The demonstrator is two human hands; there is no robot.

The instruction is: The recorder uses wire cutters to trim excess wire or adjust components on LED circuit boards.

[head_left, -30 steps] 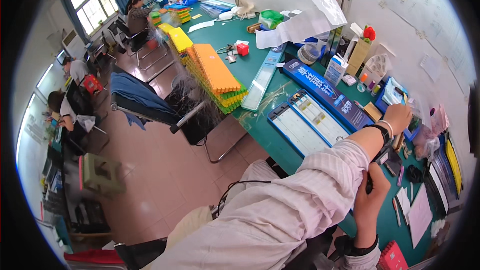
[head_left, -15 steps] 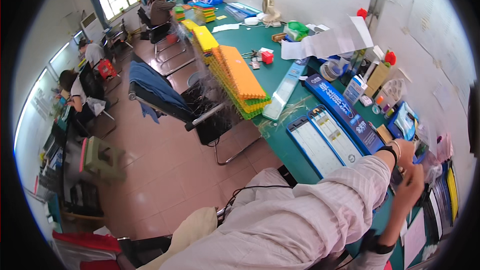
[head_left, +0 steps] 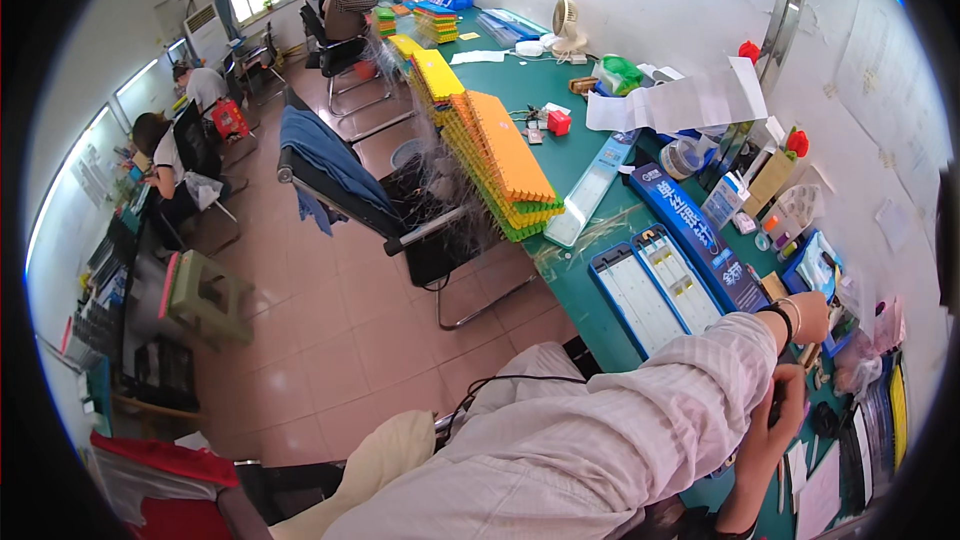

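My left arm, in a pale striped sleeve, reaches across to the right side of the green table. My left hand (head_left: 808, 318), with a black band and a bracelet at the wrist, is closed beside a blue bin (head_left: 838, 340) of small items. What its fingers hold is hidden. Just below it, my right hand (head_left: 784, 402) is bent with curled fingers, partly covered by the left sleeve. Whatever lies between those fingers cannot be made out. Left of the hands lie two shallow white trays with blue frames (head_left: 640, 302) and a long dark blue box (head_left: 690, 230).
Stacked orange, yellow and green notched sheets (head_left: 505, 155) stand along the table's edge. A long clear-lidded case (head_left: 595, 190) lies beside them. A black chair (head_left: 345, 165) with a blue cloth stands left. Papers and folders (head_left: 880, 420) line the right. Other people sit farther back.
My right hand has moved down and left, partly behind the left sleeve. My left hand has shifted slightly. The whole view has swung a little, moving the scene to the right.
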